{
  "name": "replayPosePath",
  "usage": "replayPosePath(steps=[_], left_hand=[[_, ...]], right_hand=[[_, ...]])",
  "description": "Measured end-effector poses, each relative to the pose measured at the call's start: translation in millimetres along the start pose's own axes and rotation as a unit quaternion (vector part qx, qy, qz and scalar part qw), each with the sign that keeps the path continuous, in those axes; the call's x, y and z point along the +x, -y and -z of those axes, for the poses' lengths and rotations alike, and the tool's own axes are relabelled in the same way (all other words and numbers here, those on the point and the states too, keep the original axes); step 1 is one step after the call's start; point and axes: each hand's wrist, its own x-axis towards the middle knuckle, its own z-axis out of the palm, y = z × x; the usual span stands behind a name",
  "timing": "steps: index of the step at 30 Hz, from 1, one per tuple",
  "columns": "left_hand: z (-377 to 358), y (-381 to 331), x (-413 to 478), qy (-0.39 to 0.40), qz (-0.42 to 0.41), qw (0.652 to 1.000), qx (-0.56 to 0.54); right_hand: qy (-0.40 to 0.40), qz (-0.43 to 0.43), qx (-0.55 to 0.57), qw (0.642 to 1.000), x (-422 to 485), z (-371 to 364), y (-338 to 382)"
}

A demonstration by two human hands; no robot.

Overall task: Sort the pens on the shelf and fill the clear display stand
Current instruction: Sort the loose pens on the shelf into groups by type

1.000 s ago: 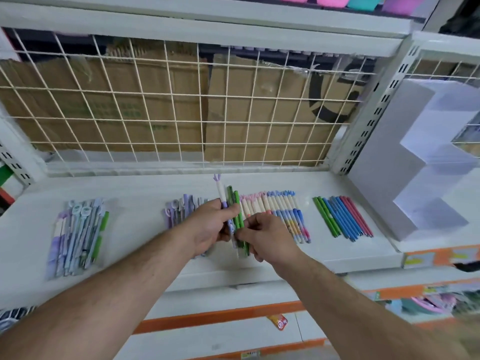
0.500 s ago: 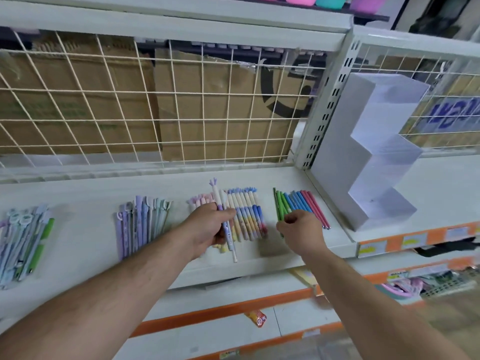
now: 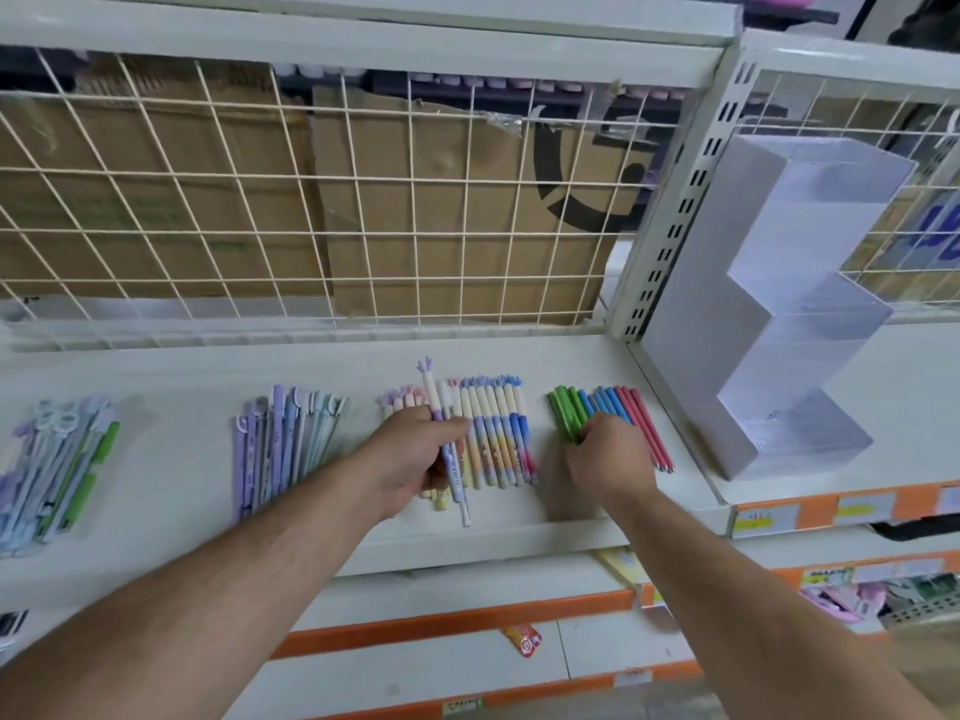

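Left fingers [image 3: 453,426]: curled round a purple-tufted pen [image 3: 430,393], with the thumb pressed across its barrel. The pen is lifted and tilted, its tuft pointing away from the person.
Left hand [image 3: 415,457]: over the shelf, well to the left of the clear display stand [image 3: 769,314].
Right fingers [image 3: 589,433]: bunched and curled onto the near ends of the green pens [image 3: 563,413], pinching them against the shelf.
Right hand [image 3: 610,462]: between the left hand and the stand, the nearer of the two to the stand.
Green pens: lying flat, third group out from the stand.
Blue pens [image 3: 597,405]: flat, touching the green pens on their stand side.
Red pens [image 3: 644,428]: flat, the group closest to the stand and just beside its base.
Gradient pens [image 3: 498,433]: a tidy row with blue tufts, farther from the stand than the green pens, partly under the left hand.
Pink-tufted pens [image 3: 397,400]: next row out, mostly hidden by the left hand.
Pastel pens [image 3: 291,439]: a loose lilac and teal group, farther out again.
Mixed pens [image 3: 67,459]: the pile farthest from the stand.
Clear display stand: stepped, upright on the shelf's next bay; no pens show in it.
Shelf [image 3: 171,470]: white, carrying every pen group.
Wire grid [image 3: 363,200]: behind the shelf and left of the stand, with cardboard [image 3: 441,241] behind it.
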Motion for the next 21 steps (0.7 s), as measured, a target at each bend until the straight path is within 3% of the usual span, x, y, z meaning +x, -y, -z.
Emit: replayPosePath(steps=[10,13,16,21], left_hand=[[3.9,-2.7,2.5,0.000,0.002,1.000,-0.015],[7.3,-1.7,3.3,0.009,0.001,1.000,-0.008],[9.3,-2.2,0.6,0.013,-0.002,1.000,-0.010],[9.7,-6.7,-11.6,0.010,-0.016,0.999,-0.030]], right_hand=[[-0.031,0.034,0.008,0.999,-2.4,-3.1,6.0],[-0.039,0.049,0.088,0.994,-13.7,0.4,18.3],[0.018,0.089,0.209,0.974,-31.6,2.7,39.7],[0.219,0.120,0.354,0.901,-63.3,4.8,68.5]])
